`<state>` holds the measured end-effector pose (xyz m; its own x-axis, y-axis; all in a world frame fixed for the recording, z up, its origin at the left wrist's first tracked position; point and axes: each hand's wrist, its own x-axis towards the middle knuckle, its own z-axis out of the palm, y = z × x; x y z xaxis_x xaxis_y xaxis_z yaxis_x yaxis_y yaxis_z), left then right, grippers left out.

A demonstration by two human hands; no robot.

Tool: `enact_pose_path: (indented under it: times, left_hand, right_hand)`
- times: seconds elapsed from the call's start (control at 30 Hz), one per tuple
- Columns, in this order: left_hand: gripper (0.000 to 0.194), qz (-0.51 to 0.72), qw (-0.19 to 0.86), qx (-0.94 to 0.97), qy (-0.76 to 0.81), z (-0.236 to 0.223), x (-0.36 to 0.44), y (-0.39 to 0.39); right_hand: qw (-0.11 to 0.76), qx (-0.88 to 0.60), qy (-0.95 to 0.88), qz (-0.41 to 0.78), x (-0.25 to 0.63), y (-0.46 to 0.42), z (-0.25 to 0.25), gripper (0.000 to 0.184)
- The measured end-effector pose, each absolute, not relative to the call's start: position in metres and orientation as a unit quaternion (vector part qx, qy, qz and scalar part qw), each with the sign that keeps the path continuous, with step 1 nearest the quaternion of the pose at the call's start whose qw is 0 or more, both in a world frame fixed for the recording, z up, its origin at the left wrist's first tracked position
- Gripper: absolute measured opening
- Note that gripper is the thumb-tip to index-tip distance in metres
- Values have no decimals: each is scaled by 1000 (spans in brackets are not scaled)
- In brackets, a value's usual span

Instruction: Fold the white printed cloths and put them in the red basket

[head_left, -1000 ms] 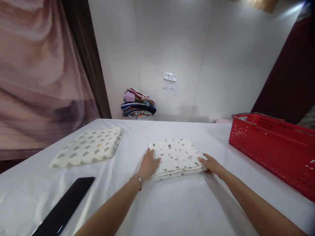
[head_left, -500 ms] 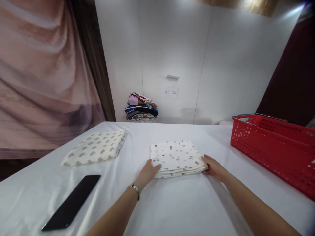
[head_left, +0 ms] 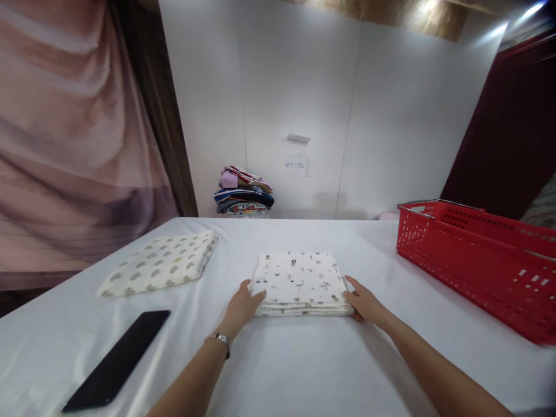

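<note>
A white folded cloth with small printed figures lies in several layers on the table, its folded edges facing me. My left hand, with a metal-band watch on the wrist, grips the cloth's left side near the front corner, thumb on the edge. On the opposite side, my right hand grips the front right corner. The fingers of both hands are partly hidden by the cloth. Farther left rests a second folded cloth, cream with grey mushroom-like shapes.
A black flat slab, perhaps a phone or tablet, lies at the front left. At the right stands a red plastic basket with metal handles. Behind the table's far edge is a pile of folded fabrics against a white wall.
The printed cloth has turned slightly and now sits squarer to me, both hands still at its sides. The whole view has shifted a little.
</note>
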<state>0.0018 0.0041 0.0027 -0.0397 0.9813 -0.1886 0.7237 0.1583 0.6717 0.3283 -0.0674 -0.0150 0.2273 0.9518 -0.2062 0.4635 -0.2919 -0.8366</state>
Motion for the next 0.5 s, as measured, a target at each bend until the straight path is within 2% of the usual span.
enact_pose_path:
  times: [0.13, 0.27, 0.37, 0.43, 0.5]
  left_hand:
    - [70, 200, 319, 620, 688, 3, 0, -1]
    - [65, 162, 274, 655, 685, 11, -1, -6]
    - [58, 136, 169, 695, 686, 17, 6, -10]
    - [56, 161, 75, 733, 657, 17, 14, -12]
    - [56, 178, 17, 789, 588, 11, 22, -13]
  right_hand:
    - [278, -741, -524, 314, 326, -71, -13, 61]
    - [171, -764, -604, 148, 323, -73, 2, 59]
    - [196, -718, -664, 73, 308, -70, 18, 56]
    - [226, -666, -706, 83, 295, -64, 21, 56]
    - [204, -639, -734, 105, 283, -58, 17, 59]
